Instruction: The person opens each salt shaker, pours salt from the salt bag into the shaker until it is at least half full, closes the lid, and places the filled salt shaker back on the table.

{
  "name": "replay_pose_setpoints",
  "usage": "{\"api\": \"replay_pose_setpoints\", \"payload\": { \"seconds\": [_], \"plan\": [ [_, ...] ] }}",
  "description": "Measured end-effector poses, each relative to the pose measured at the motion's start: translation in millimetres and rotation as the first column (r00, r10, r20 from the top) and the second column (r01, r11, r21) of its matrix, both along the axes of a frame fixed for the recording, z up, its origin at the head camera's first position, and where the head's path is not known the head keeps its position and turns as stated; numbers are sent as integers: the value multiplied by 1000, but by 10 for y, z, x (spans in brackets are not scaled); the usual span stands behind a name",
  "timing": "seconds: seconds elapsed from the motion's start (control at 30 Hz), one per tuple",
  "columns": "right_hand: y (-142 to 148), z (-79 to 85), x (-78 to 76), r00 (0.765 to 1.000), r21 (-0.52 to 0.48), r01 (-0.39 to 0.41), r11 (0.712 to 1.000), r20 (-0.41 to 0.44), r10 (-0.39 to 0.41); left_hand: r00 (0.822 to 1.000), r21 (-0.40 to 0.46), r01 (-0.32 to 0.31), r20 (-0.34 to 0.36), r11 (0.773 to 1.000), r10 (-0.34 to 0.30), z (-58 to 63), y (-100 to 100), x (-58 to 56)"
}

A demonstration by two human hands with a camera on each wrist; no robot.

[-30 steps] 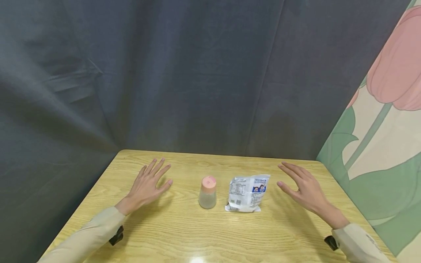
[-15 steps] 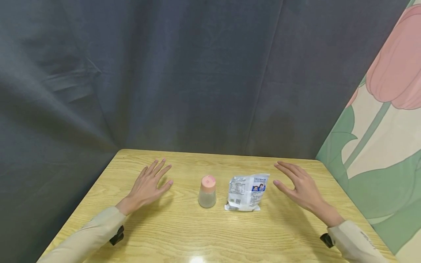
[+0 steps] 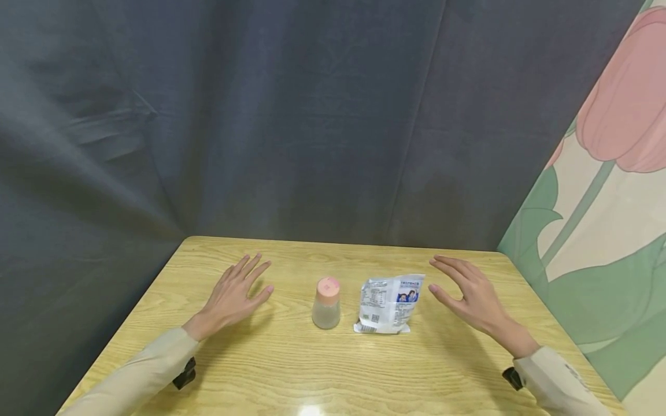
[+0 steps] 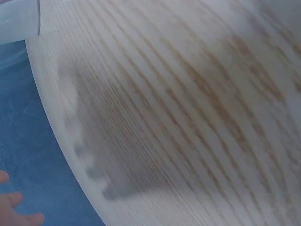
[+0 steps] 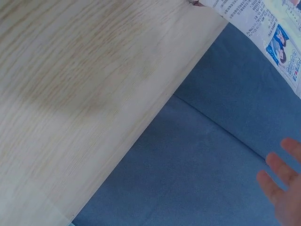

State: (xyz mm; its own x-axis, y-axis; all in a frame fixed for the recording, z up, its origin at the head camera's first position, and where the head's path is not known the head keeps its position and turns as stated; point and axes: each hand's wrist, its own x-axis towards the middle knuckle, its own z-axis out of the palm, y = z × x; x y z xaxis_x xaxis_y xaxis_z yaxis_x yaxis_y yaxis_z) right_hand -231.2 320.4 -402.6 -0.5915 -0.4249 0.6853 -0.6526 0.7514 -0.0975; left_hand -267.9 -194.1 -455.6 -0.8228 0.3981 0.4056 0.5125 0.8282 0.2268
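A small jar [image 3: 326, 305] with a pink cap and a clear, frosted-looking body stands upright near the middle of the table. Just right of it, a white printed plastic packet [image 3: 387, 306] stands on its lower edge; part of it shows at the top right of the right wrist view. My left hand [image 3: 231, 297] hovers left of the jar, fingers spread, holding nothing. To the right of the packet, my right hand [image 3: 476, 297] hovers with fingers extended and slightly bent, apart from it and holding nothing.
The wooden table [image 3: 291, 370] has pale yellow grain. Behind it and to the left hangs a dark blue-grey curtain [image 3: 312, 127]. A wall with a painted tulip [image 3: 621, 110] borders the right side.
My right hand has shifted slightly left, closer to the packet. The left hand, jar and packet stay essentially where they were; the head view has moved a little.
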Motion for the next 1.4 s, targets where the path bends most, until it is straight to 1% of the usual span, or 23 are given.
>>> {"api": "replay_pose_setpoints", "payload": {
  "seconds": [0.43, 0.67, 0.77, 0.9, 1.0, 1.2, 1.4],
  "plan": [
    [-59, -20, -12, 999, -17, -31, 999, 10, 32, 1000, 35, 19, -19, 999, -19, -13, 32, -6],
    [-100, 1, -5, 998, -24, -50, 998, 37, 51, 1000, 56, 29, 0, 998, -29, -11, 42, -5],
    [-124, 9, -15, 996, -39, -82, 996, 28, 83, 999, 77, 38, 5, 996, -39, -3, 49, -3],
    [-156, 5, -43, 990, -60, -142, 988, -21, 141, 999, 98, 47, 11, 994, -48, -1, 62, -2],
    [-181, 4, -64, 983, -77, -182, 980, -50, 179, 999, 98, 45, 13, 994, -47, -10, 67, -9],
    [-238, 8, -73, 975, -95, -223, 970, -40, 220, 999, 103, 43, 19, 994, -45, -10, 66, -7],
    [-287, -5, -81, 970, -102, -243, 965, -40, 240, 999, 133, 50, 13, 990, -52, 5, 77, -4]
  ]
}}
